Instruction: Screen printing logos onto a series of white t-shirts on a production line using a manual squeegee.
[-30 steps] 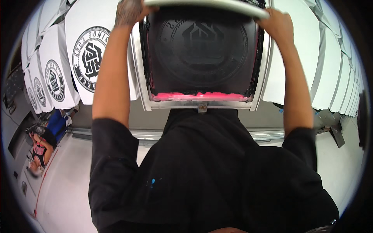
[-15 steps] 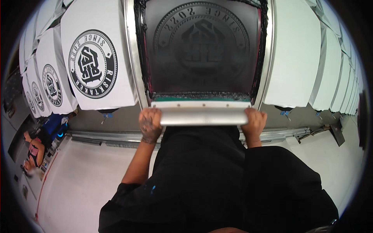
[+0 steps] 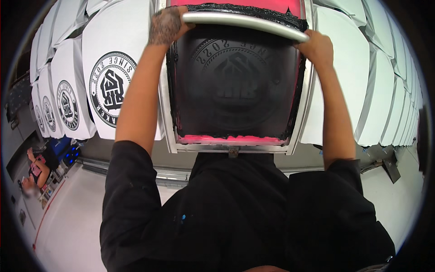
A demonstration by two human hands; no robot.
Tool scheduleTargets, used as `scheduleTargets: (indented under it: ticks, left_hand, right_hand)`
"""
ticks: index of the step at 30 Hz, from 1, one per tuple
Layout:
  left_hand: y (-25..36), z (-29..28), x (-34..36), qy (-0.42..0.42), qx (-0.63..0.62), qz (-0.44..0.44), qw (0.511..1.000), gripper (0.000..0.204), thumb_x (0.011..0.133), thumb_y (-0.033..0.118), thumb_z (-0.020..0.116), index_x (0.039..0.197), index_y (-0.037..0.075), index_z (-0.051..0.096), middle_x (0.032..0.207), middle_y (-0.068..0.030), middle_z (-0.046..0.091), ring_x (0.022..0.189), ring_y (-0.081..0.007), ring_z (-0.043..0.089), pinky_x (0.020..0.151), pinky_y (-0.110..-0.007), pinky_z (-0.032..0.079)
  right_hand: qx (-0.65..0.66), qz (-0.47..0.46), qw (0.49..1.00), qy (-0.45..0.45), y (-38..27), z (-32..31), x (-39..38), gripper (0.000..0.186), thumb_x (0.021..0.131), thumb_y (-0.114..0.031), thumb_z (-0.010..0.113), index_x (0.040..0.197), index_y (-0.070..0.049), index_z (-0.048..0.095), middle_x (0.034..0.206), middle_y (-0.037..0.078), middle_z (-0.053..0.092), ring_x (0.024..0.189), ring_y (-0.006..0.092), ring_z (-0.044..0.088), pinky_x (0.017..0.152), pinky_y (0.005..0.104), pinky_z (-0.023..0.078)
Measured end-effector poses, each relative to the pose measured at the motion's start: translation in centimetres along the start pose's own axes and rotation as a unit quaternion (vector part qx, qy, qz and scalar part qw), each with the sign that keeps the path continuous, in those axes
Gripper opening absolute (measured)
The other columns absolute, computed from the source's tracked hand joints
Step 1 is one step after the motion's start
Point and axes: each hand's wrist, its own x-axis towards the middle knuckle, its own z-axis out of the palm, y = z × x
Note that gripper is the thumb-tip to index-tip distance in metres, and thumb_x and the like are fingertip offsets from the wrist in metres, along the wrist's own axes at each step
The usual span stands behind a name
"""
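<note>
Both my hands grip the ends of a long silver-handled squeegee (image 3: 244, 22) at the far part of a screen printing frame (image 3: 294, 145). My left hand (image 3: 166, 26), tattooed on its back, is closed round the left end. The right end is in my closed right hand (image 3: 318, 47), a little nearer to me, so the squeegee lies slightly aslant. Thick black ink (image 3: 253, 12) is heaped just beyond it. Across the pink and dark mesh (image 3: 195, 109) a round emblem shows faintly through a black film. What lies under the frame is hidden.
White shirts on boards stand in rows on both sides. The nearest left shirt (image 3: 115, 43) bears a round black print; the nearest right shirt (image 3: 340, 77) looks plain. A metal rail (image 3: 174, 174) runs below. Another person (image 3: 38, 170) is at the far left.
My hands have carried the squeegee from the frame's near edge to its far part. Pink mesh now shows at the near edge. My arms are stretched out, and the view has shifted slightly.
</note>
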Motion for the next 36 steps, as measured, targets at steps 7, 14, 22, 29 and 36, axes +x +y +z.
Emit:
scheduleTargets:
  ticks: [7,14,22,29,36]
  left_hand:
    - [-0.4,-6.2,5.8,-0.140,-0.012,-0.019,0.990,0.058,0.061,0.047,0.089,0.102,0.007,0.077,0.107,-0.0195,0.074,0.103,-0.0347,0.069,0.092,-0.042,0.055]
    - [-2.6,-1.7,5.2,0.134,0.163,0.061,0.976,0.070,0.064,0.045,0.090,0.119,0.008,0.071,0.115,-0.0232,0.070,0.112,-0.0365,0.066,0.099,-0.043,0.052]
    - [10.4,1.9,-20.5,-0.157,-0.406,0.021,0.900,0.025,0.089,0.029,0.066,0.094,0.006,0.075,0.098,-0.0144,0.074,0.092,-0.0312,0.072,0.084,-0.041,0.056]
    - [20.7,11.7,-41.3,-0.313,-0.526,-0.245,0.752,0.054,0.097,0.055,0.059,0.091,0.002,0.065,0.076,-0.0150,0.065,0.074,-0.0258,0.064,0.070,-0.039,0.051]
    - [20.6,12.3,-41.6,-0.283,-0.496,-0.183,0.801,0.043,0.094,0.040,0.070,0.079,0.001,0.058,0.066,-0.0079,0.056,0.064,-0.0162,0.051,0.061,-0.036,0.044]
  right_hand:
    - [0.032,-0.086,0.993,-0.081,0.4,-5.0,6.8,0.048,0.065,-0.035,0.086,0.095,0.001,0.076,0.087,0.020,0.074,0.083,0.0331,0.072,0.082,0.0405,0.056]
    - [0.098,-0.096,0.985,-0.104,1.4,-1.6,9.9,0.057,0.064,-0.036,0.086,0.108,-0.001,0.075,0.101,0.023,0.074,0.095,0.0373,0.072,0.090,0.0433,0.055]
    - [0.105,-0.281,0.953,-0.040,-2.7,-2.3,9.2,0.053,0.084,-0.040,0.078,0.121,-0.002,0.068,0.109,0.022,0.070,0.104,0.0382,0.066,0.091,0.0419,0.050]
    - [0.068,-0.354,0.931,-0.056,-6.5,-1.2,9.8,0.041,0.084,-0.028,0.076,0.115,-0.001,0.069,0.104,0.026,0.069,0.102,0.0426,0.065,0.090,0.0470,0.050]
    - [0.104,-0.290,0.949,-0.072,-7.1,0.8,-3.4,0.025,0.080,-0.017,0.072,0.103,-0.006,0.072,0.092,0.023,0.070,0.093,0.0433,0.067,0.085,0.0495,0.053]
